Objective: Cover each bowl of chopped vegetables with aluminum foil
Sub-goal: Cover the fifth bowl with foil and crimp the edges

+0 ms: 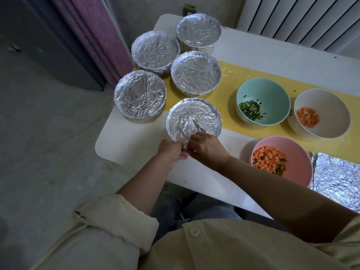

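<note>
A foil-covered bowl (pixel 194 118) stands near the table's front left. My left hand (pixel 171 151) and my right hand (pixel 206 148) both pinch the foil at its near rim, fingers curled on the folded edge. Several other foil-covered bowls (pixel 195 72) stand behind it. Three bowls are uncovered: a mint bowl (pixel 263 90) with chopped greens, a white bowl (pixel 329 106) with diced carrot, and a pink bowl (pixel 298 152) with carrot and greens. A loose foil sheet (pixel 337 178) lies at the right edge.
The white table (pixel 132 141) carries a yellow runner (pixel 233 75). A purple curtain (pixel 93 32) and a grey cabinet (pixel 39 39) stand at the left, a white radiator (pixel 303 18) at the back right. Floor lies to the left of the table.
</note>
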Available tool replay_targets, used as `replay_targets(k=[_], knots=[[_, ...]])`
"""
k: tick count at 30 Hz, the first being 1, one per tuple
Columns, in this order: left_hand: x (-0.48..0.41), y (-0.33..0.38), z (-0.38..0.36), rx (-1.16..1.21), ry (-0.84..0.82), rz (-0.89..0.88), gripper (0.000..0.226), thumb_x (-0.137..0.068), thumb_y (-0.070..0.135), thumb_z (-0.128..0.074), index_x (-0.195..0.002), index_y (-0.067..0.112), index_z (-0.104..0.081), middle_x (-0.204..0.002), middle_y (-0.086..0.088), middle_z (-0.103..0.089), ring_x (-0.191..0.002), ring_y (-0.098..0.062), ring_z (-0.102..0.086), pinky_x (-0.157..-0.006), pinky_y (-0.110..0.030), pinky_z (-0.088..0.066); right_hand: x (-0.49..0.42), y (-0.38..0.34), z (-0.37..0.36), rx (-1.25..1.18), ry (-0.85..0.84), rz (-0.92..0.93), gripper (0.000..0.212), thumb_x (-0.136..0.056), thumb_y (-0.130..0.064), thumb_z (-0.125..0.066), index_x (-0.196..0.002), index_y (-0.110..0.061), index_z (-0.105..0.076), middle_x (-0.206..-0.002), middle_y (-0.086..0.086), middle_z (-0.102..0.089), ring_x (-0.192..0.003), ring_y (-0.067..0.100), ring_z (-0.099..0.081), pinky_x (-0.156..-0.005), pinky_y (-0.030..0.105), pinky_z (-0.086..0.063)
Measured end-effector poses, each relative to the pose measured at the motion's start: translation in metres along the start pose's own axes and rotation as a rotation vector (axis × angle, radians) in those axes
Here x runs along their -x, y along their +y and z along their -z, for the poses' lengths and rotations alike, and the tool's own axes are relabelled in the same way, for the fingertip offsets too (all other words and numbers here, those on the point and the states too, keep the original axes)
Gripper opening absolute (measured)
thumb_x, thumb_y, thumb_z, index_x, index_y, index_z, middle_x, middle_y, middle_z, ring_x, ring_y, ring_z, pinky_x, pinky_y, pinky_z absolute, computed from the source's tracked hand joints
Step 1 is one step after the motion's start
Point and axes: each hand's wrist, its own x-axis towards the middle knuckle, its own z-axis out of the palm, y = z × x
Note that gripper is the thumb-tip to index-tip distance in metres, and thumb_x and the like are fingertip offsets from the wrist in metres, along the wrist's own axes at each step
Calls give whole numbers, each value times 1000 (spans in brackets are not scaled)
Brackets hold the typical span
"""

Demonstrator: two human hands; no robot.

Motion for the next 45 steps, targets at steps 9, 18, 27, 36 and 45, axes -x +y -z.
replay_targets(k=[9, 18, 27, 36, 45], knots=[[-2, 2, -3, -1, 38, 23, 21, -91, 7, -47, -105, 0, -61, -87, -15, -72, -57, -18, -67, -40, -16, -45, -1, -2, -2, -28, 0, -39, 30, -88, -20, -49, -62, -8, -59, -64, 7, -55, -58, 27, -54, -51, 32, -41], [-1, 14, 14, -109, -3, -43, 23, -93, 1, -45, -73, 11, -48, -71, -14, -63, -62, -23, -61, -27, -13, -37, 14, 9, 10, -90, -46, -34, 22, -74, -21, -83, -80, -8, -67, -80, 8, -60, -72, 28, -57, -63, 34, -47], [-8, 7, 14, -70, 48, -19, 9, -93, 9, -47, -89, 7, -55, -78, -12, -68, -64, -26, -66, -25, -14, -33, 6, 1, 1, -63, -28, -25, 21, -79, -4, -67, -61, -7, -56, -65, 9, -54, -59, 28, -52, -51, 32, -41], [-19, -11, -4, 8, 37, 10, 19, -91, 3, -50, -92, -9, -64, -68, -15, -69, -69, -34, -72, -76, -38, -60, -1, -7, -2, -68, -59, -49, 17, -78, -10, -51, -61, -8, -55, -65, 8, -54, -57, 28, -52, -49, 31, -40], [-18, -7, 2, -75, 48, -55, 18, -87, 3, -47, -85, 1, -64, -75, -16, -71, -75, -33, -73, -55, -23, -56, -4, -7, 0, -149, -72, -78, 12, -76, -7, -70, -68, -7, -62, -70, 9, -57, -63, 29, -56, -52, 32, -47]])
